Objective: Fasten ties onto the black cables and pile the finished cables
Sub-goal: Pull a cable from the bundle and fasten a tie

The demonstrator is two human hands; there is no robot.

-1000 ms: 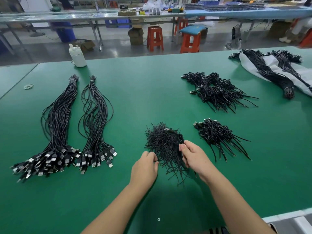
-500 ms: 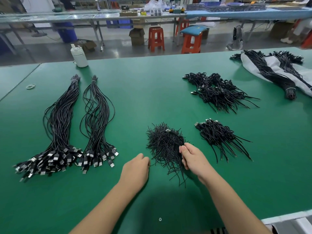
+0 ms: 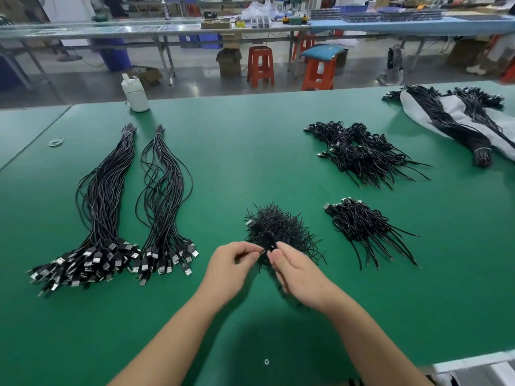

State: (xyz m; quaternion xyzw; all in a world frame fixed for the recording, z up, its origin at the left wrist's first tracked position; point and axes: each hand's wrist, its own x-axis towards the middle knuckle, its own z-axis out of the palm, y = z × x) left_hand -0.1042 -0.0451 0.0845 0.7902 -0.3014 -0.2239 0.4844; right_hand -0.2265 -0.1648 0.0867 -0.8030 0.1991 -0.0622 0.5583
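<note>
Far left on green table [image 3: 250, 151]: two long cable bundles [image 3: 111, 207], plugs toward cam. Centre: left hand [image 3: 232, 270] pinching a thin tie [image 3: 260, 252] at fingertips, right hand [image 3: 299, 277] curled on small black piece just beside, over tie heap [image 3: 274, 227]. Right: finished cables [image 3: 365, 227] piled, bigger pile [image 3: 359, 153] behind.

A big green table [image 3: 250, 140] fills the front. Behind it are a shiny grey floor [image 3: 83, 82], orange stools [image 3: 260, 65] and long benches [image 3: 139, 27].

we cannot tell what the right hand [image 3: 299, 277] pinches: its fingers are blurred. the white sheet [image 3: 457, 118] runs off the right edge.
</note>
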